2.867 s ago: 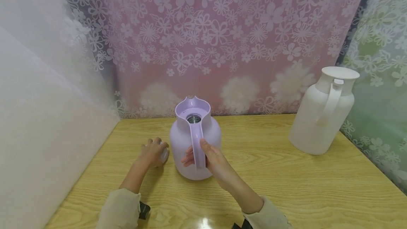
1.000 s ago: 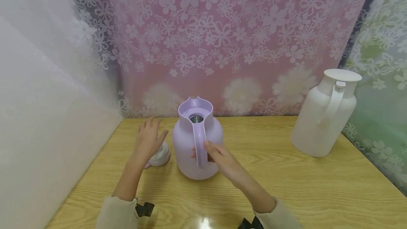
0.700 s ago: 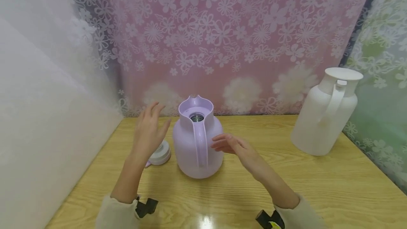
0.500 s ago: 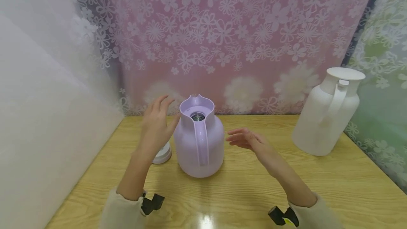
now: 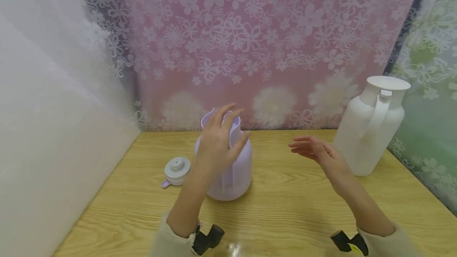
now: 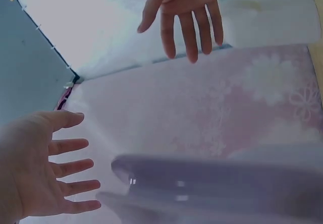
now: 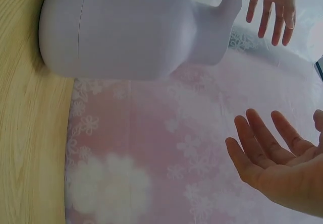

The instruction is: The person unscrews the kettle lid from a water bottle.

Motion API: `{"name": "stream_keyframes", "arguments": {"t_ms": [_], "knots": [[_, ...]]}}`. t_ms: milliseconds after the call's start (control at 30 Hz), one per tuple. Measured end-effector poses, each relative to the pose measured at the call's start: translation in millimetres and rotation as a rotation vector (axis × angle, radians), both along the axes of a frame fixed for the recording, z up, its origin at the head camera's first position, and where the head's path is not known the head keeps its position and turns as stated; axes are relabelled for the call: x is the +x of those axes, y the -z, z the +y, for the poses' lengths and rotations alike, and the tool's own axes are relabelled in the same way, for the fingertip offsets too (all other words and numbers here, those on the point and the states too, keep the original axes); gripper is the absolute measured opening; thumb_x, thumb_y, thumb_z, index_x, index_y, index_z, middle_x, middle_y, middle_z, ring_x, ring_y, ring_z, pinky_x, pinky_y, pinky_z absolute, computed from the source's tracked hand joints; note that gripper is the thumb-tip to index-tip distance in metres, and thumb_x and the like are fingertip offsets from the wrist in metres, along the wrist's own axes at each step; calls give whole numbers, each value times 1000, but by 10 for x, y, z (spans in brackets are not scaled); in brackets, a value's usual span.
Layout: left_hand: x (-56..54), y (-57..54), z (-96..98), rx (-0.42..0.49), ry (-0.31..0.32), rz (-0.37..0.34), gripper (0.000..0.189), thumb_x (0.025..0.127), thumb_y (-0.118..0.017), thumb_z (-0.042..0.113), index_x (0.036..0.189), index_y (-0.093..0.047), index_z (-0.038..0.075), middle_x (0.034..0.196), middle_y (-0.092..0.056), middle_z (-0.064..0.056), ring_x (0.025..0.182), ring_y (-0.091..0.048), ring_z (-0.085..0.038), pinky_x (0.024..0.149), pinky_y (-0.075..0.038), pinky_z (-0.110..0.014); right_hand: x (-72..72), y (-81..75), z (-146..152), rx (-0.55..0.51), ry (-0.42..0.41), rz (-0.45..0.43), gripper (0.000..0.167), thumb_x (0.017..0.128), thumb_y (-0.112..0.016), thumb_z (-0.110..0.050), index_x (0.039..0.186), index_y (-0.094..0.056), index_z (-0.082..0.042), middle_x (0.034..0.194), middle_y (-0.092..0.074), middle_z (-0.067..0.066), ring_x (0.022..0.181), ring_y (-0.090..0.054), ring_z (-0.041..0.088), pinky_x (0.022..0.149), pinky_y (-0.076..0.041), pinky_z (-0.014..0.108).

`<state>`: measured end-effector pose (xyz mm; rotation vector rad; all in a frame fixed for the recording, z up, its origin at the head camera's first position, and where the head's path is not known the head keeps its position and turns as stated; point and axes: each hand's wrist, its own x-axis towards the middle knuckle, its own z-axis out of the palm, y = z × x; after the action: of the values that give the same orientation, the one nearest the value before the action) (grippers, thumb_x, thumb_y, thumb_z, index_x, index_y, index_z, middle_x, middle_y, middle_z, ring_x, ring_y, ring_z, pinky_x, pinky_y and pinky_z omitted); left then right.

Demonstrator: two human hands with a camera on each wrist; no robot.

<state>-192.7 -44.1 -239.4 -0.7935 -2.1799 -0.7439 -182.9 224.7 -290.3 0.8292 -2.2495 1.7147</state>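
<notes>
A lilac thermos jug (image 5: 240, 173) without its lid stands upright on the table. My left hand (image 5: 216, 142), fingers spread and holding nothing, is raised on the near side of it and covers much of its mouth and handle in the head view. The left wrist view shows that hand's palm (image 6: 25, 168) beside the blurred jug. To the right, my right hand (image 5: 323, 158) hangs in the air with loosely bent fingers and nothing in them, overlapping the edge of a white thermos jug (image 5: 367, 134). A grey-white stopper lid (image 5: 177, 169) with a lilac tab lies left of the lilac jug.
Both jugs and the lid are on a wood-grain table (image 5: 285, 217). A pink flowered curtain (image 5: 257, 43) hangs along the back edge, with a pale sheet (image 5: 64, 110) at the left and a green-white one (image 5: 425, 130) at the right.
My left hand has let go of the lid, risen and swung right across the lilac jug. My right hand has released that jug's handle and drawn away right, towards the white jug.
</notes>
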Motion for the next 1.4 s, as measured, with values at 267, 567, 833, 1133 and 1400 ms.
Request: {"name": "stream_keyframes", "arguments": {"t_ms": [267,567,833,1133,1400], "knots": [[100,97,476,-32,110,-28,47,90,-60,29,130,-45,9,136,-39,-10,124,-36,-24,100,-30,-41,33,19,389,-162,63,167,34,101,-28,-5,124,-50,5,114,-60,10,106,-55,15,89,-40,19],[38,359,1020,-87,117,-119,55,91,-55,36,137,-37,12,139,-34,-5,124,-36,-18,96,-36,-37,70,22,844,-158,457,281,28,97,-39,-1,120,-51,11,108,-65,3,99,-58,10,86,-40,16],[-130,615,1447,-21,191,-206,65,89,-60,33,141,-28,12,141,-31,-4,127,-32,-16,99,-33,-31,24,129,1247,-85,833,284,29,96,-48,-9,122,-55,-2,110,-61,-7,100,-54,4,87,-38,14],[-372,797,1855,-28,201,-266,79,85,-65,38,144,-19,12,147,-20,-1,132,-20,-12,100,-30,-28,-123,346,1750,-71,917,84,45,93,-52,-14,137,-42,-16,134,-45,-4,119,-41,6,93,-30,11],[-664,947,2166,7,251,-370,92,80,-68,44,147,-10,17,150,-12,1,135,-13,-13,101,-29,-33,-345,670,2082,111,709,-36,72,94,-52,-20,147,-4,-30,152,-3,-4,136,-12,19,88,-25,3]]}}
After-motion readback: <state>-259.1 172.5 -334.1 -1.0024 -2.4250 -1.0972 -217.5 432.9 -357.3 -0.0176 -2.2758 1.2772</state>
